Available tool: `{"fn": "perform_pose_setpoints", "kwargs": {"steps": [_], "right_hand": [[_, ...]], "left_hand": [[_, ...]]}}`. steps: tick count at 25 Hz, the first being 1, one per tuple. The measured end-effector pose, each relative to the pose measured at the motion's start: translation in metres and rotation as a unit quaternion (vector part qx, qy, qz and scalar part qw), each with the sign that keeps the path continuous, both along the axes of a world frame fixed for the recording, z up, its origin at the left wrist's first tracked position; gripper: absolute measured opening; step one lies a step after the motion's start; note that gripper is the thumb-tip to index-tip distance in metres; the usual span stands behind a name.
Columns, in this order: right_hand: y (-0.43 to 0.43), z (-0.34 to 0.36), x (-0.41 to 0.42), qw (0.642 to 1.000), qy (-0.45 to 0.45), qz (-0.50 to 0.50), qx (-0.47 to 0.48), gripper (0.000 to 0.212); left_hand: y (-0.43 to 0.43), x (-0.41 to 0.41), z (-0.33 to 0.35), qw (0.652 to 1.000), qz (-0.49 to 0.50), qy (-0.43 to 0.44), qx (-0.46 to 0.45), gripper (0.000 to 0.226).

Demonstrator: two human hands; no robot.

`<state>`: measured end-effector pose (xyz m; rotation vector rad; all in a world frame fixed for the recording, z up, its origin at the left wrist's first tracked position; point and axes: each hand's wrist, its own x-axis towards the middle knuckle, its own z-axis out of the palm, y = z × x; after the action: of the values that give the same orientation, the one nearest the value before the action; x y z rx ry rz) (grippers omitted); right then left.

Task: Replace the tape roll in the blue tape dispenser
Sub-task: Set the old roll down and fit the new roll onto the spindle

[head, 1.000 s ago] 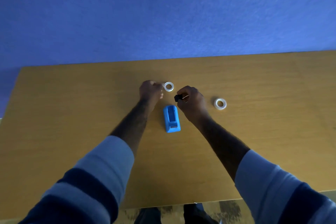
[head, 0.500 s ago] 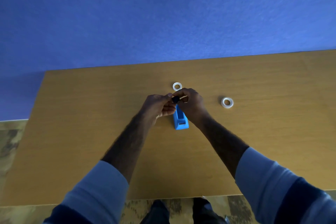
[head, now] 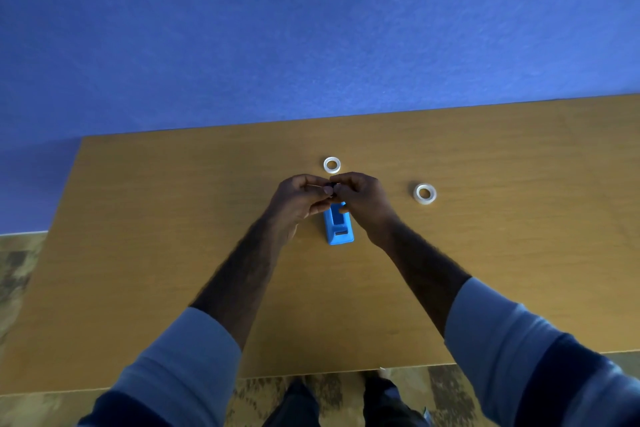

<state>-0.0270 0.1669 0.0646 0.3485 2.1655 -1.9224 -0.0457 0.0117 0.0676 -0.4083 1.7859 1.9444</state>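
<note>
Centrally, blue tape dispenser (head: pixel 338 226) on table, left hand (head: pixel 300 199) and right hand (head: pixel 360 197) pinching small dark piece (head: pixel 332 186)

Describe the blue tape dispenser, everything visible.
The blue tape dispenser looks like glossy moulded plastic, a small wedge-shaped body lying lengthwise on the wooden table, its near end showing a dark slot. Its roll cradle appears empty. The far end is hidden under the left hand and right hand, which meet just above it; contact cannot be confirmed.
</note>
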Motion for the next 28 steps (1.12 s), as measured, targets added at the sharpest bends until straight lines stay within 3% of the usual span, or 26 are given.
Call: {"fn": "perform_pose_setpoints", "kwargs": {"steps": [6, 11, 14, 16, 19, 22, 28], "right_hand": [[0.005, -0.002, -0.003, 0.999, -0.013, 0.000, -0.045, 0.018], [0.008, -0.008, -0.007, 1.000, -0.018, 0.006, -0.014, 0.019], [0.032, -0.018, -0.016, 0.987, 0.023, -0.036, 0.153, 0.018], [0.065, -0.027, -0.019, 0.945, 0.035, -0.068, 0.319, 0.019], [0.109, -0.042, -0.014, 0.885, -0.005, -0.043, 0.465, 0.024], [0.127, -0.048, -0.009, 0.854, -0.052, 0.028, 0.517, 0.041], [0.137, -0.050, -0.010, 0.856, -0.073, 0.067, 0.507, 0.043]], "left_hand": [[0.000, 0.001, -0.001, 1.000, 0.012, -0.001, -0.008, 0.016], [0.002, -0.001, -0.003, 1.000, 0.013, -0.010, -0.004, 0.012], [0.002, 0.000, -0.007, 0.999, 0.034, -0.021, 0.000, 0.012], [0.000, 0.001, -0.007, 0.999, 0.041, -0.026, 0.002, 0.012], [-0.003, 0.001, -0.007, 0.999, 0.044, -0.027, -0.003, 0.014], [-0.005, 0.002, -0.006, 0.998, 0.049, -0.030, 0.006, 0.014], [-0.005, 0.004, -0.005, 0.997, 0.069, -0.036, 0.003, 0.027]]}}
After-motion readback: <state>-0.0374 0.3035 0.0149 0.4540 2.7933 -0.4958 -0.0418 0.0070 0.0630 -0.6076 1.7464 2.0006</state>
